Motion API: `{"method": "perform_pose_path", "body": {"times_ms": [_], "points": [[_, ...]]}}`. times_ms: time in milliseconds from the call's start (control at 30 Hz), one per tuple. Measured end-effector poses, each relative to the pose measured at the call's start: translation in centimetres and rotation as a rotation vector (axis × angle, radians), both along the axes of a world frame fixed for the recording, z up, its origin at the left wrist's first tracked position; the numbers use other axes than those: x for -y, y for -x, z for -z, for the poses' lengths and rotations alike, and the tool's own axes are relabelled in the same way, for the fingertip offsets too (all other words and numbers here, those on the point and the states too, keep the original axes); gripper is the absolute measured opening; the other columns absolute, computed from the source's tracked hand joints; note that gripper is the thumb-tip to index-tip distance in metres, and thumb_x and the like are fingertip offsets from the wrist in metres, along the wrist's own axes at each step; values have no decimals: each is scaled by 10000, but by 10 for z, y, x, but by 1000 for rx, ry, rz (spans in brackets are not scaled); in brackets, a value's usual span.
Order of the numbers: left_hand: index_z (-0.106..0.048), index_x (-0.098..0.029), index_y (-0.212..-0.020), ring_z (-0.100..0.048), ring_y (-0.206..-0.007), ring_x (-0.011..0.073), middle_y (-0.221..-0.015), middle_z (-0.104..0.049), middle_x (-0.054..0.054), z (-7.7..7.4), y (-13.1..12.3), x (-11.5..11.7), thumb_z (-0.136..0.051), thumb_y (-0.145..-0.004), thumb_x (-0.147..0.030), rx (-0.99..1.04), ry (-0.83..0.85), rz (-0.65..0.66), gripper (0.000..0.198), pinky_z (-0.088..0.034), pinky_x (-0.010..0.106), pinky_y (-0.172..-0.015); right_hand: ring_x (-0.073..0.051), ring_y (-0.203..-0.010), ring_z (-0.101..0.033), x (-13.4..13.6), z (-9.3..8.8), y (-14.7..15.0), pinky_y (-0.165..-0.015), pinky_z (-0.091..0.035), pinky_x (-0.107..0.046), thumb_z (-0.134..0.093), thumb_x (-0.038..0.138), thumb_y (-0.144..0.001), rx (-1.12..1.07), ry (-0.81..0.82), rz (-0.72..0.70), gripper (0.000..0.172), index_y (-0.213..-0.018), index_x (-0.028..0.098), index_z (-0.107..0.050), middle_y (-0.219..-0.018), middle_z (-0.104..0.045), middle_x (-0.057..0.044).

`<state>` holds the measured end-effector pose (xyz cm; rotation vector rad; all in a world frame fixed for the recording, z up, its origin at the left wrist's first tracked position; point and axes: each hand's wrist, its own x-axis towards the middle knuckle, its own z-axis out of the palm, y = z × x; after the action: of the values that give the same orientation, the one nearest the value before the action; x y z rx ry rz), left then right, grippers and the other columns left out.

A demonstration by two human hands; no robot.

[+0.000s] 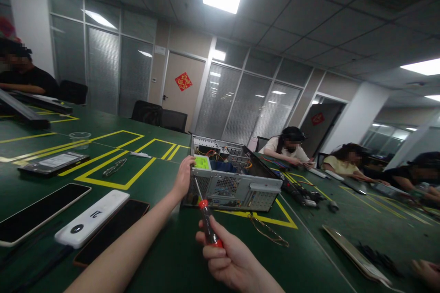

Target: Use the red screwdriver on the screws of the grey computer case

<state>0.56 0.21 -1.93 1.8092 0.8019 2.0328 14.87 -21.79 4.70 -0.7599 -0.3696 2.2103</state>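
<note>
An opened desktop computer case [256, 188] lies on the green table, its metal rear panel facing me. Inside are coloured cables and a power supply [202, 162] with a bright green label. My left hand [184, 177] is closed around the case's left corner, beside the power supply; part of its fingers is hidden. In front of the panel, my right hand [223, 252] is wrapped around a red and black screwdriver [207, 222]. Its thin shaft slants up to the panel's left side, below the power supply. Whether the tip sits in a screw is too small to tell.
To the left lie a hard drive [53, 163], a white device marked 21 [92, 217] and two phones. A clear plastic cup [79, 139] stands behind. Thin cords [270, 231] lie before the case, and a dark cable bundle [305, 194] rests right. Several people sit around the table.
</note>
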Motion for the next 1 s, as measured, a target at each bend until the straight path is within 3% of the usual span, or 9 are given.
{"method": "perform_pose_path", "body": {"times_ms": [100, 200, 367, 433, 500, 633, 800, 900, 1000], "points": [[-624, -224, -1017, -567, -1286, 230, -1265, -663, 104, 0, 0, 0, -236, -1034, -526, 1, 4, 9, 492, -409, 452, -1162, -40, -464, -447, 2, -3, 2, -416, -242, -122, -748, 410, -858, -15, -108, -65, 361, -1043, 121, -638, -746, -653, -13], [-626, -226, -1020, -558, -1298, 230, -1248, -667, 102, 1, 1, 0, -235, -1033, -524, -1, 11, 14, 492, -396, 447, -1171, -150, -692, -653, 5, -5, 5, -563, -410, -200, -798, 365, -743, -23, -177, -144, 452, -1082, 125, -620, -955, -719, -101], [-624, -226, -1007, -566, -1283, 235, -1241, -666, 105, -1, 0, 1, -227, -1029, -535, -1, 19, 4, 503, -417, 450, -1147, -199, -935, -710, 7, 0, 7, -802, -470, -278, -812, 208, -737, 78, -297, -130, 456, -1135, 158, -595, -1161, -720, -134], [-624, -227, -1004, -568, -1283, 234, -1240, -668, 103, -1, 0, 2, -221, -1031, -534, -1, 21, 5, 508, -414, 450, -1151, -194, -921, -710, 6, 3, 7, -785, -476, -270, -863, 255, -721, 113, -302, -102, 515, -1156, 136, -613, -1092, -732, -121], [-626, -226, -1005, -570, -1283, 234, -1246, -669, 104, -2, 0, 2, -225, -1031, -540, 0, 17, 11, 510, -409, 452, -1158, -144, -789, -685, 4, 6, 6, -695, -468, -230, -899, 313, -692, 115, -259, -49, 540, -1122, 104, -649, -926, -726, -71], [-628, -225, -1004, -568, -1289, 234, -1242, -673, 104, -2, 0, 1, -227, -1027, -562, -2, 13, 7, 523, -406, 450, -1163, -83, -634, -587, 1, 8, 4, -554, -418, -170, -845, 312, -759, 103, -98, 43, 286, -868, 118, -667, -742, -640, -3], [-625, -220, -1004, -568, -1288, 232, -1252, -667, 106, -2, 0, 1, -222, -1028, -558, -12, 20, 9, 527, -406, 453, -1163, 0, -443, -347, -1, 6, 0, -430, -155, -112, -790, 316, -836, 124, -107, -17, 244, -942, 157, -639, -745, -634, 18], [-627, -223, -1012, -569, -1285, 234, -1252, -669, 105, -1, 0, 1, -229, -1032, -538, -4, 21, 11, 507, -409, 457, -1160, -51, -504, -472, 1, 4, 0, -470, -218, -155, -770, 388, -824, 95, -169, -68, 380, -1093, 157, -633, -788, -661, -7], [-627, -228, -1009, -564, -1295, 233, -1243, -672, 99, -1, 1, 1, -228, -1034, -521, -3, 30, 1, 496, -398, 456, -1172, -147, -699, -649, 3, 3, 4, -578, -360, -215, -766, 353, -753, 48, -216, -152, 436, -1116, 156, -624, -930, -715, -67]]}}
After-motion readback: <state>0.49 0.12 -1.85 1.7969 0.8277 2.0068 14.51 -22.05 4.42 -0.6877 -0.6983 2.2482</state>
